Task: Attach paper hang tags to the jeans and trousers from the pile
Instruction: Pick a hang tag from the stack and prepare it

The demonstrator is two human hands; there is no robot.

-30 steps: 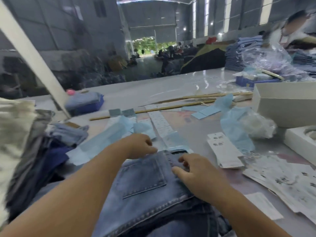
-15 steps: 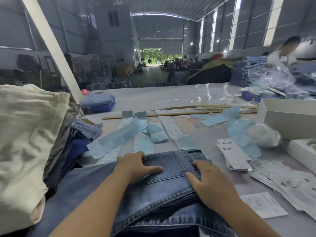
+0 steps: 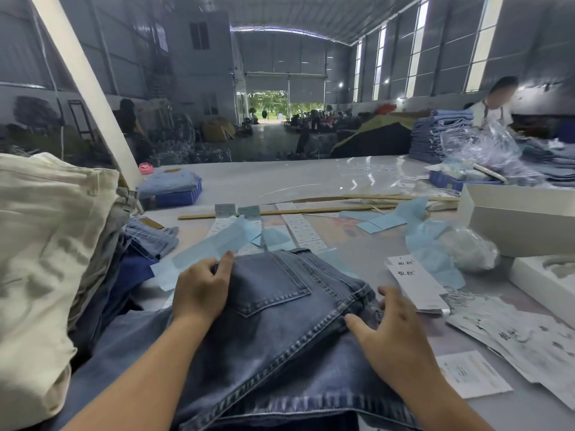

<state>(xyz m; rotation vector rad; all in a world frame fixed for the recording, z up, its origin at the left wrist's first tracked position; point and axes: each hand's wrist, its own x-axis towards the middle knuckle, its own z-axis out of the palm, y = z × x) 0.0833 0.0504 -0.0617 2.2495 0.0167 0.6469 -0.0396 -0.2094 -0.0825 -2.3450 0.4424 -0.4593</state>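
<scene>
- My left hand (image 3: 202, 287) lies palm-down on the folded blue denim jeans (image 3: 280, 331), fingers curled over their far left edge beside the stitched back pocket (image 3: 273, 284); I judge this pins the waistband flat for tagging.
- My right hand (image 3: 389, 334) is spread, thumb resting on the waistband's right corner, the other fingers lifted just off the cloth; it holds nothing.
- The jeans lie directly before me on the grey worktop (image 3: 311, 181), waistband pointing away.
- The stack of white printed paper hang tags (image 3: 415, 283) sits just right of my right hand, within easy reach.
- Pale blue tissue sheets (image 3: 217, 247) and label strips crowd the jeans' far edge.
- The pile of cream and blue trousers (image 3: 46, 244) walls in my left side; white cardboard boxes (image 3: 513, 222) bound the right.
- Open room remains across the far worktop.
</scene>
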